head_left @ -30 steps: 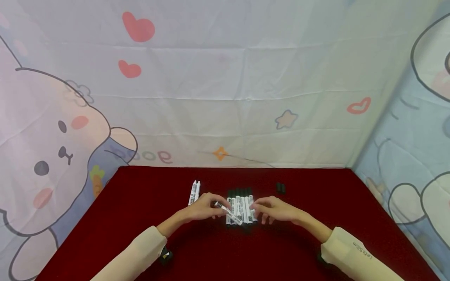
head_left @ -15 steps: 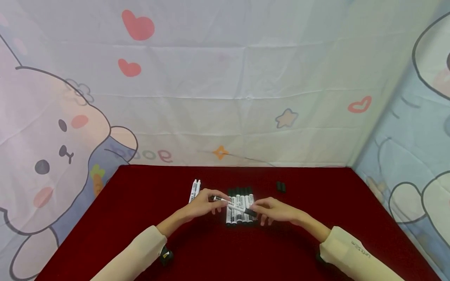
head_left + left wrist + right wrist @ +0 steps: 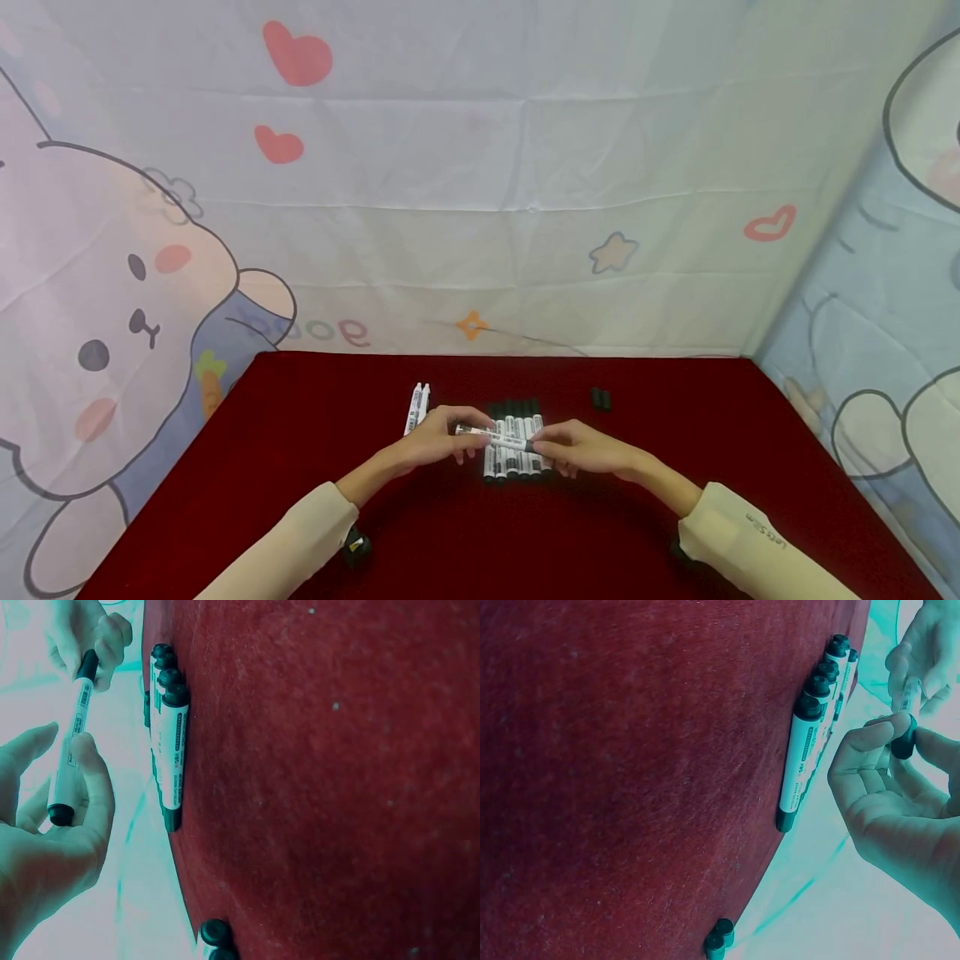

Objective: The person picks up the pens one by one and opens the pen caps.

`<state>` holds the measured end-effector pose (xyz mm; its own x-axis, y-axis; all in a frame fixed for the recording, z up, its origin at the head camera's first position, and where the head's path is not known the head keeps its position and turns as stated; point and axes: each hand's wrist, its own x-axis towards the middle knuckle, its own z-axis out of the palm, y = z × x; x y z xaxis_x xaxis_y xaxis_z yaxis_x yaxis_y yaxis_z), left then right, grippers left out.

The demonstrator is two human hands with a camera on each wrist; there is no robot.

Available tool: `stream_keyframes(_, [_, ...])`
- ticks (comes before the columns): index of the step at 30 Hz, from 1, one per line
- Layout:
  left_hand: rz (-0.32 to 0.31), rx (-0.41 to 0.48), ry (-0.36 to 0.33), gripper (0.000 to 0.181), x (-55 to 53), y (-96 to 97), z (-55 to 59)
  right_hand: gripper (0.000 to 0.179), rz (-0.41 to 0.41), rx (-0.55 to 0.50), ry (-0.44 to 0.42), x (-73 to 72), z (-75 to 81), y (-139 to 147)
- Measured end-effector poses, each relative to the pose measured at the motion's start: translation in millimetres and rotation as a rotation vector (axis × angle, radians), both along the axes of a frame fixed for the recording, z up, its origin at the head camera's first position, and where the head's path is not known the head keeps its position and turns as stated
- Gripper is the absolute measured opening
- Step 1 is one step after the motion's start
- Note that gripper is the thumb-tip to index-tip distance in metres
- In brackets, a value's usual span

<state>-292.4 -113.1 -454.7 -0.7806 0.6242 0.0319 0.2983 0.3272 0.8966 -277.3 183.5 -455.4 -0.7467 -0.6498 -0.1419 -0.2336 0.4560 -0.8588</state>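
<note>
A white marker [image 3: 506, 439] is held almost level between both hands, above the other markers. My left hand [image 3: 429, 437] grips its barrel near the left end, with thumb and fingers around it in the left wrist view. At the marker's right end, my right hand [image 3: 592, 448] pinches the black cap [image 3: 904, 739] between thumb and fingers. The cap sits on the barrel; whether it has shifted is not visible. Below lies a row of several white markers [image 3: 512, 463], side by side, with black caps at the far end.
Two white markers [image 3: 416, 407] with narrow white tips lie left of the row, partly behind the left hand. Two loose black caps [image 3: 601, 399] lie at the back right. Everything rests on a red cloth-covered table [image 3: 480, 542], with a printed curtain [image 3: 525, 167] behind.
The marker has swung from a downward slant to nearly level, its capped end rising toward my right hand. My right fingers, apart from it a second ago, now pinch the cap.
</note>
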Motion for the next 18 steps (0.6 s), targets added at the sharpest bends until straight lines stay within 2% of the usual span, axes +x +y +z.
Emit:
stream_keyframes(7, [-0.078, -0.122, 0.135, 0.028, 6.1, 12.4, 0.6, 0.031, 0.016, -0.014, 0.009, -1.0, 3.8, 1])
stream_keyframes(18, [-0.117, -0.098, 0.212, 0.026, 5.2, 28.0, -4.1, 0.038, 0.026, -0.024, -0.009, -1.4, 4.9, -4])
